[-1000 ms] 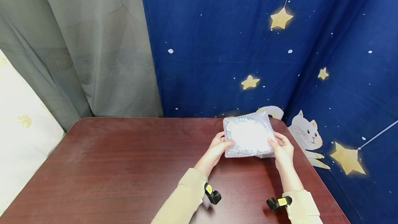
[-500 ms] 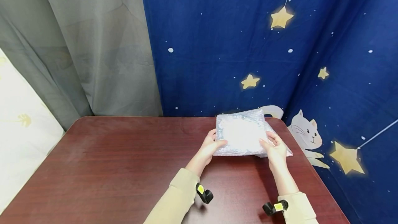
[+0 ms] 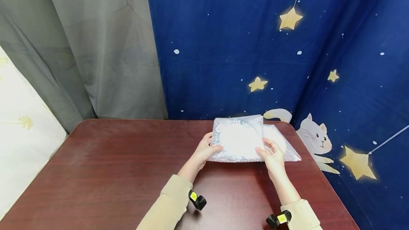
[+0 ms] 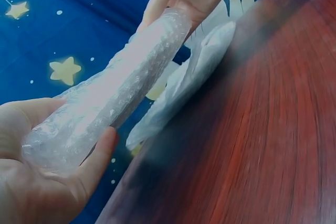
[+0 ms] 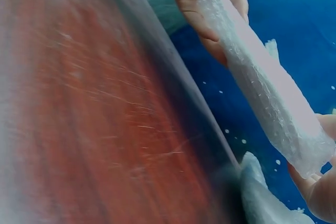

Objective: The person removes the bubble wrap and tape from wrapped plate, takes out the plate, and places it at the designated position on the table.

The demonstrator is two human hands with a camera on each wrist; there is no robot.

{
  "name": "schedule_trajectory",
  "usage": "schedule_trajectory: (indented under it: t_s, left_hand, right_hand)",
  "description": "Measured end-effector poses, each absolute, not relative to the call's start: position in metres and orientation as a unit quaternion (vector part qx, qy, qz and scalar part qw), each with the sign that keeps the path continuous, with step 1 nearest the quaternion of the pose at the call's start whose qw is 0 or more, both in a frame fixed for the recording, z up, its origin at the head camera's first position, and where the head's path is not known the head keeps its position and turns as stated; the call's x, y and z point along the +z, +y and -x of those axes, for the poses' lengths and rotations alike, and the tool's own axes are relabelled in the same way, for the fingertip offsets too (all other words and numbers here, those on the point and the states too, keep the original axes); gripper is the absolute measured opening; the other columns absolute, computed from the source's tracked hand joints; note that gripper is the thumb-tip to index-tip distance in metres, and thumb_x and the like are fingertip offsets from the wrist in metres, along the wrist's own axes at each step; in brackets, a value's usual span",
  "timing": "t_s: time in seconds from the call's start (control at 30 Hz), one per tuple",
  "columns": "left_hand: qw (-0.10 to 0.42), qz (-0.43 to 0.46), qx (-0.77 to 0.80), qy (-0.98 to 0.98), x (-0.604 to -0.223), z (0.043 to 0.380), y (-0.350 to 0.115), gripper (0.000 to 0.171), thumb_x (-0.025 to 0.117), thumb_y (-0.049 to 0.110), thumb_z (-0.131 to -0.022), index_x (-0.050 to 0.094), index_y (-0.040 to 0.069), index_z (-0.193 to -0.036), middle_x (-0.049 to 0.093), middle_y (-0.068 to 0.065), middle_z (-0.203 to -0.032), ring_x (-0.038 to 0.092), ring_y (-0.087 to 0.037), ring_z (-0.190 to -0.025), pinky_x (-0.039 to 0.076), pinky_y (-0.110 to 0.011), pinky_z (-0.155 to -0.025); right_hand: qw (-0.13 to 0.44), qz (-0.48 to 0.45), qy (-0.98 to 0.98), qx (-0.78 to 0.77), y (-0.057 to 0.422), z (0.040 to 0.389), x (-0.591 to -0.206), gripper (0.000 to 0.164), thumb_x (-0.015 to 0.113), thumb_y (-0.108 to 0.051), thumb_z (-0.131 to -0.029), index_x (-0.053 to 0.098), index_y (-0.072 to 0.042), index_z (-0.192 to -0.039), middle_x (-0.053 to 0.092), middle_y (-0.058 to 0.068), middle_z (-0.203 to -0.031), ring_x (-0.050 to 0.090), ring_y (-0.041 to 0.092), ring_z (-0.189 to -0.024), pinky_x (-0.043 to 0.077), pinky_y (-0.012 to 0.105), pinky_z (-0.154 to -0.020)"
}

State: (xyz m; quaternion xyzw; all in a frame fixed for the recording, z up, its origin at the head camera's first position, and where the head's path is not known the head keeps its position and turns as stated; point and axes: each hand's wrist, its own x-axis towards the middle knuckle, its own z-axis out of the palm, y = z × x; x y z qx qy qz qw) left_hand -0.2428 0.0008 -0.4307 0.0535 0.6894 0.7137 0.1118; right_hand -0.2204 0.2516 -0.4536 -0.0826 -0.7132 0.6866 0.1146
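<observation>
Both hands hold a flat bubble-wrapped package (image 3: 238, 139) by its two sides, raised over the back right of the table. Its upper face is bright with glare, and a curved line of print shows near the top edge. My left hand (image 3: 203, 151) grips the left side, thumb on top and fingers underneath. On the opposite side my right hand (image 3: 273, 158) pinches the edge the same way. In the left wrist view the held package (image 4: 113, 90) appears edge-on, well above the wood. A second bubble-wrapped package (image 3: 290, 151) lies on the table behind it, partly covered in the head view.
The dark red wooden table (image 3: 121, 173) extends to the left and front of the hands. Behind it hang a grey curtain (image 3: 121, 56) and a blue star-patterned curtain (image 3: 217, 45). The second package lies near the table's back right corner.
The held package has moved left together with both hands, away from the second package. More of that second package now shows on the right.
</observation>
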Motion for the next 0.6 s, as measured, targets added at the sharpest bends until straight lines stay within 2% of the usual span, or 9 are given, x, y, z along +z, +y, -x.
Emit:
schedule_trajectory:
  t_s: [0.23, 0.47, 0.6]
  left_hand:
    - [0.102, -0.063, 0.693, 0.711, -0.425, 0.233, -0.014, 0.071, 0.067, -0.001, -0.081, 0.031, -0.007, -0.142, 0.046, -0.029, -0.133, 0.048, -0.034, -0.115, 0.039, -0.046, -0.097]
    - [0.098, -0.059, 0.694, 0.711, -0.458, 0.246, -0.027, 0.077, 0.071, 0.002, -0.08, 0.03, -0.003, -0.144, 0.044, -0.028, -0.136, 0.045, -0.033, -0.12, 0.037, -0.049, -0.099]
    - [0.088, -0.053, 0.679, 0.727, -0.465, 0.246, -0.037, 0.077, 0.073, 0.005, -0.08, 0.031, -0.001, -0.145, 0.042, -0.028, -0.139, 0.041, -0.033, -0.125, 0.036, -0.05, -0.101]
  right_hand:
    - [0.089, 0.074, -0.736, 0.667, 0.242, 0.215, -0.46, 0.051, 0.066, 0.001, -0.087, 0.047, 0.003, -0.135, 0.039, 0.019, -0.137, 0.041, 0.035, -0.122, 0.041, 0.01, -0.08]
    - [0.067, 0.081, -0.756, 0.646, 0.233, 0.215, -0.464, 0.049, 0.069, -0.002, -0.085, 0.052, -0.003, -0.132, 0.044, 0.012, -0.136, 0.054, 0.02, -0.1, 0.046, 0.015, -0.075]
    - [0.059, 0.072, -0.76, 0.643, 0.225, 0.214, -0.464, 0.05, 0.071, -0.002, -0.084, 0.053, -0.003, -0.131, 0.045, 0.012, -0.137, 0.055, 0.018, -0.101, 0.047, 0.016, -0.075]
